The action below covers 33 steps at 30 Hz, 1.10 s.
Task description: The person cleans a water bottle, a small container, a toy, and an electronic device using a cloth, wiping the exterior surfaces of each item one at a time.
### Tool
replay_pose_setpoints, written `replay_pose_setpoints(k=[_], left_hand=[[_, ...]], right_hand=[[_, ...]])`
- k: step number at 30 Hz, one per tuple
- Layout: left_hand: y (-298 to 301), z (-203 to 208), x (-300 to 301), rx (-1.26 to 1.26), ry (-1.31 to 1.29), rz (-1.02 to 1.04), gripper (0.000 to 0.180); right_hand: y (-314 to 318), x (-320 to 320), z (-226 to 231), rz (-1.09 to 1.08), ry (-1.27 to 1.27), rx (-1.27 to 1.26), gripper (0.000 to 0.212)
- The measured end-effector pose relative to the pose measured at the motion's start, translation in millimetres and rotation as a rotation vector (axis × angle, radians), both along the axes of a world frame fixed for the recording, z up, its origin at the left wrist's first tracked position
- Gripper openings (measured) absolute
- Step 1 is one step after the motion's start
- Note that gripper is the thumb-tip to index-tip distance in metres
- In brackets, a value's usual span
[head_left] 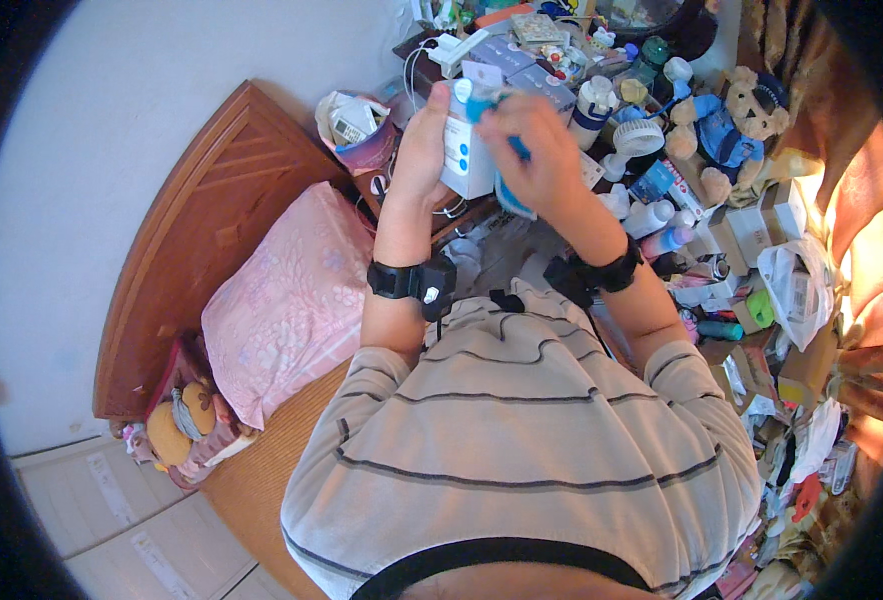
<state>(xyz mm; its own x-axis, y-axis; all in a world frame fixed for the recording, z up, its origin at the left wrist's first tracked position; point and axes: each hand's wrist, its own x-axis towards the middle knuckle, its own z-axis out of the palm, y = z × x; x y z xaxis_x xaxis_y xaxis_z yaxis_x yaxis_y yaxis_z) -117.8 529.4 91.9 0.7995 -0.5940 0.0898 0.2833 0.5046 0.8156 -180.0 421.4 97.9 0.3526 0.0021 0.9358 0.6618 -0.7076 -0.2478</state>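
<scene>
Both my arms reach forward over a crowded table. My left hand (426, 140) is closed round the left side of a white box (470, 165) with blue round marks on its face, held upright. At the box's upper right is my right hand (537, 150), its fingers bent and slightly smeared by motion. Teal-blue cloth (515, 200) shows between those fingers and hangs below them, gripped in the right hand. The cloth's upper part lies against the top of the box. My right fingers hide part of the box's right side.
Behind the box are grey-purple boxes (547, 88) and a white charger with cables (454, 50). To the right stand a white fan (639, 138), bottles and a teddy bear (732, 130). A fabric basket (357, 130), pink pillow (287, 300) and wooden headboard (202, 230) lie left.
</scene>
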Motion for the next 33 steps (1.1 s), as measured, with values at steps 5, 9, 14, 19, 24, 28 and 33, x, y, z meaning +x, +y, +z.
replay_pose_setpoints(k=[5,9,14,19,24,28,33], left_hand=[[10,4,11,0.087,0.023,0.046,0.048],[4,-1,3,0.036,-0.003,0.035,0.052],[-1,-9,-5,0.086,-0.006,0.003,0.048],[4,11,-10,-0.016,0.157,0.116,0.043],[11,-5,9,-0.036,0.008,0.139,0.064],[6,-22,19,-0.326,0.097,-0.118,0.072],[2,-33,16,-0.552,0.168,-0.126,0.083]], right_hand=[[10,-25,-19,0.153,0.232,-0.132,0.015],[-1,-20,-12,0.069,0.163,-0.208,0.013],[-10,-5,15,-0.011,0.054,0.008,0.013],[7,-13,-2,0.099,0.149,-0.053,0.013],[18,-22,-14,0.246,0.281,-0.057,0.012],[22,-25,-13,0.378,0.312,0.035,0.015],[25,-23,-12,0.402,0.297,0.198,0.014]])
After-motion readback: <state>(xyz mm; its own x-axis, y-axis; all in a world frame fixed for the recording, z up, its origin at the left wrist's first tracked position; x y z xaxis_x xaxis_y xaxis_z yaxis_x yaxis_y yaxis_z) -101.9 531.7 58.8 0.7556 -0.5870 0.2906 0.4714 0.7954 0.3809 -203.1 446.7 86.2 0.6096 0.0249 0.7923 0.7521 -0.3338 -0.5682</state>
